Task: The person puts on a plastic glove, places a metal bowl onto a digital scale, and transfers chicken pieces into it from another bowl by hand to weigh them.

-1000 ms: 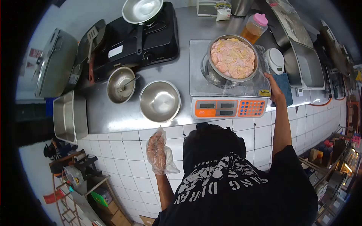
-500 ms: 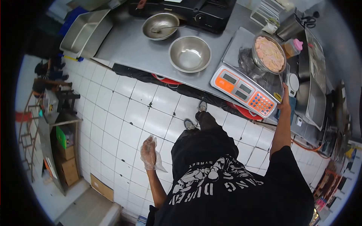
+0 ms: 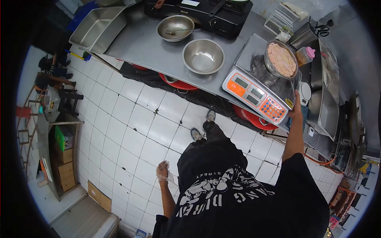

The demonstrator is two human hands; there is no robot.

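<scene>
My right hand (image 3: pixel 295 109) grips the right edge of a white and orange digital scale (image 3: pixel 258 95) on the steel counter; some fingers are hidden. On the scale's platform, over crumpled dark plastic (image 3: pixel 259 68), stands a metal bowl (image 3: pixel 291 74) filled with pale raw meat (image 3: pixel 281 59). My left hand (image 3: pixel 163 170), in a loose clear plastic glove, hangs low over the floor beside my body. Its fingers look loosely bent and hold nothing. Left of the scale sits an empty steel bowl (image 3: pixel 203 57), and behind it another bowl (image 3: pixel 170 37) with a spoon (image 3: pixel 184 29).
A black gas stove (image 3: pixel 216 23) stands at the back, with a deep steel pan (image 3: pixel 101 27) at far left. Near the scale are a pink-lidded bottle (image 3: pixel 305 55) and a small white scale (image 3: pixel 304 92). Red basins (image 3: pixel 254 118) sit under the counter. A person (image 3: pixel 51 75) sits far left.
My left hand has dropped lower and nearer my body. My right hand stays at the scale's edge. The view has shifted slightly.
</scene>
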